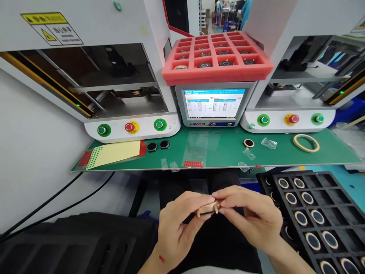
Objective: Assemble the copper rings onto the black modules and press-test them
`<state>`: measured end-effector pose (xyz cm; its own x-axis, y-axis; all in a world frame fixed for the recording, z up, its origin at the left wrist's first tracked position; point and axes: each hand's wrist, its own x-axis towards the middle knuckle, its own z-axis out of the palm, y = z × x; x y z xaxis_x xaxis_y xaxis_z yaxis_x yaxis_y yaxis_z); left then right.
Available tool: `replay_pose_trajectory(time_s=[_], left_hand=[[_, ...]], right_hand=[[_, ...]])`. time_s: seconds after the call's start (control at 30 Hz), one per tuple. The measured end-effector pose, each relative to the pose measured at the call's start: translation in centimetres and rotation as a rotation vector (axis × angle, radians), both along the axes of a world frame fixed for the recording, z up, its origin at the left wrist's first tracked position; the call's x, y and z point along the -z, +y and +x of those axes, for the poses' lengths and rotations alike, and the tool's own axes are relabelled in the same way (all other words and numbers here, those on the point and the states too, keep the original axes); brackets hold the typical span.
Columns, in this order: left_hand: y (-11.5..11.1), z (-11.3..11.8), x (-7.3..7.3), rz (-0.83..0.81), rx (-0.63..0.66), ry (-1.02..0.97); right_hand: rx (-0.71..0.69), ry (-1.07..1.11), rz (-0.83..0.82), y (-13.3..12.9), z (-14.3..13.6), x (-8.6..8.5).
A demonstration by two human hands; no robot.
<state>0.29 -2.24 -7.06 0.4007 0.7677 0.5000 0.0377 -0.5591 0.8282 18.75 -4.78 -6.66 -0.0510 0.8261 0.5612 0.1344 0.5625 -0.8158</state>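
Note:
A gold-coloured watch case (207, 209) with short lugs is held on edge above my lap, in front of the bench. My left hand (181, 220) grips it from the left, thumb below and fingers along the top. At its right end, my right hand (251, 215) pinches the case between thumb and fingertips. The fingers cover part of the case, and its dark face shows only as a thin strip underneath. A small red mark (161, 258) is on my left wrist.
Two dark watch cases (152, 147) and a gold one (248, 143) lie on the green bench (225, 152). Press machines (131, 127) flank a monitor (213, 104) under a pink foam tray (216, 72). A black tray (339, 213) of watch cases is at right; black trays (71, 243) stand left.

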Motion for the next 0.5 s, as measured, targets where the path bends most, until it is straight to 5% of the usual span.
replay_pose_trajectory(time_s=[0.23,0.5], left_hand=[[-0.3,-0.5,-0.2,0.006,0.046,0.003],[-0.5,-0.4,0.4,0.001,-0.029,0.005]], right_hand=[[-0.155,-0.033,-0.033,0.0,0.6,-0.3],[0.047,0.036,0.023,-0.8,-0.9,1.0]])
